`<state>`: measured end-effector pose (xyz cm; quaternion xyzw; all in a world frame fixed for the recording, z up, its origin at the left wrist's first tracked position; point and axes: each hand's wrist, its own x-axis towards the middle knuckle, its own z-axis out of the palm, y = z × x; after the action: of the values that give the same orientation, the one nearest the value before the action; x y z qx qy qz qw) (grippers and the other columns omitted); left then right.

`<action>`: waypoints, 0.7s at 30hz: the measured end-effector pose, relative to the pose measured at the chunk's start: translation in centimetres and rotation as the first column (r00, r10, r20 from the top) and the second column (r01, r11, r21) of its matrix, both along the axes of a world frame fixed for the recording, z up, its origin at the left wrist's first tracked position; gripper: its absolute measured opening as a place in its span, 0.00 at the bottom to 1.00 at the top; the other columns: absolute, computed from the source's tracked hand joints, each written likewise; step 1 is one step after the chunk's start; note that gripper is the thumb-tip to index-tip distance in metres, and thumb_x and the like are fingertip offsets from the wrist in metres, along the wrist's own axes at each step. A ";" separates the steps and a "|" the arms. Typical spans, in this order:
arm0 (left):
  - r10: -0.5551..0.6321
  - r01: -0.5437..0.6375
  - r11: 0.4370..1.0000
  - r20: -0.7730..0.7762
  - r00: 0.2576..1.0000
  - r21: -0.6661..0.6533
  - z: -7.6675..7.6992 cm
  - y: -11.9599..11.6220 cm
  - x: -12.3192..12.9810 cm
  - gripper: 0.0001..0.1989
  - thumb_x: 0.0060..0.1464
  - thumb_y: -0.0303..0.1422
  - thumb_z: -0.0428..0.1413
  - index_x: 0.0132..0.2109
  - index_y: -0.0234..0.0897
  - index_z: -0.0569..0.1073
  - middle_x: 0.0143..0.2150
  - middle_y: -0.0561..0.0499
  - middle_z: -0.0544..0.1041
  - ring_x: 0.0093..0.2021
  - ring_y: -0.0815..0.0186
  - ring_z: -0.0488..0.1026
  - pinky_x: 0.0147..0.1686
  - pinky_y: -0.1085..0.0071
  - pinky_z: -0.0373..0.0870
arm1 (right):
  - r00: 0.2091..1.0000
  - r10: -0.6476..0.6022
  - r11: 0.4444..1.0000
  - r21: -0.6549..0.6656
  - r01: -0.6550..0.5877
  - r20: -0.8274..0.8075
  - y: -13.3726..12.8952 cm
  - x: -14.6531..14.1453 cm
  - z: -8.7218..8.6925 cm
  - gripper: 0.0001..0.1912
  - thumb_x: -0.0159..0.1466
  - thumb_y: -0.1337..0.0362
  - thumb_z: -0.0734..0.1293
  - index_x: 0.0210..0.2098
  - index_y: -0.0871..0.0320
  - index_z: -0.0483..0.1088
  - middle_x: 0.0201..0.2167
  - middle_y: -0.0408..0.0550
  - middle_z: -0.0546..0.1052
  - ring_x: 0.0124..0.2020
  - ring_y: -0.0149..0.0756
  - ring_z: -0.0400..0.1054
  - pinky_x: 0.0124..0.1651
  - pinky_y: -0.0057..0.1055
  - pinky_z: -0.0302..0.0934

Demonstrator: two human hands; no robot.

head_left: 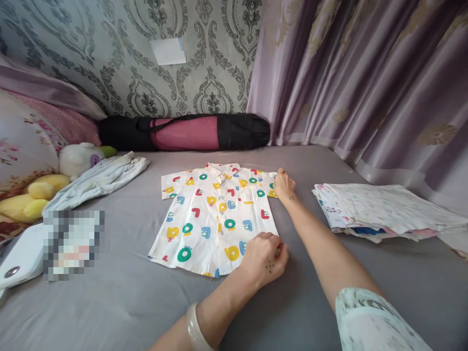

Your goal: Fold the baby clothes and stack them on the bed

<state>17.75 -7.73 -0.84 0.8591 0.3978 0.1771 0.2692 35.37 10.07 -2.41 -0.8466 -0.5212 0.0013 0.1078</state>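
Note:
A small white short-sleeved shirt with colourful letter prints lies spread flat on the grey bed sheet, buttoned front up and collar away from me. My left hand is closed at the shirt's lower right corner, its fingers curled around the hem there. Farther off, my right hand pinches the end of the right-hand sleeve. Both grips sit along the same side of the shirt. The left-hand sleeve lies stretched out on the sheet. A pale bangle circles my left wrist.
Folded clothes are stacked at the right. A black and pink rolled bag lies along the wall. To the left are a crumpled pale garment, plush toys, a white device and a blurred-out rectangle. Purple curtains hang behind.

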 end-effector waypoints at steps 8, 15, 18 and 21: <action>0.344 -0.303 0.918 -0.133 0.929 0.257 -0.3 3.3 -2.4 0.15 0.64 0.33 0.43 0.49 0.33 0.71 0.54 0.38 0.73 0.57 0.52 0.68 0.54 0.55 0.64 | 0.978 0.164 0.985 0.039 -0.171 0.131 0.3 -2.4 0.6 0.19 0.67 0.72 0.52 0.52 0.66 0.68 0.54 0.67 0.69 0.56 0.50 0.63 0.56 0.44 0.54; 0.364 -0.270 0.909 -0.287 0.886 0.318 -3.9 3.4 -2.3 0.36 0.63 0.49 0.41 0.65 0.22 0.59 0.68 0.32 0.56 0.69 0.48 0.50 0.65 0.49 0.52 | 0.832 0.555 0.826 -0.107 -0.554 -0.022 1.4 -7.6 -1.4 0.32 0.71 0.52 0.46 0.69 0.64 0.49 0.71 0.54 0.48 0.71 0.46 0.36 0.69 0.46 0.31; 0.356 -0.259 0.912 -0.303 0.884 0.317 -4.5 3.2 -1.8 0.38 0.63 0.51 0.39 0.66 0.24 0.58 0.69 0.33 0.53 0.70 0.48 0.48 0.66 0.48 0.50 | 0.858 0.512 0.849 -0.128 -0.514 -0.048 1.8 -7.4 -2.1 0.34 0.70 0.49 0.44 0.70 0.60 0.46 0.72 0.52 0.44 0.71 0.47 0.34 0.68 0.51 0.29; 0.346 -0.252 0.921 -0.322 0.881 0.297 -4.3 3.2 -1.7 0.39 0.63 0.52 0.39 0.67 0.23 0.57 0.70 0.32 0.51 0.70 0.47 0.46 0.66 0.47 0.48 | 0.857 0.515 0.852 -0.092 -0.515 -0.028 2.1 -6.8 -2.4 0.34 0.70 0.48 0.45 0.69 0.59 0.47 0.71 0.52 0.45 0.71 0.47 0.34 0.68 0.52 0.28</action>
<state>16.07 -4.53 -5.10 0.8311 0.5447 0.1004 0.0500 28.53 12.13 -4.84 -0.6803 -0.7280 0.0561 0.0632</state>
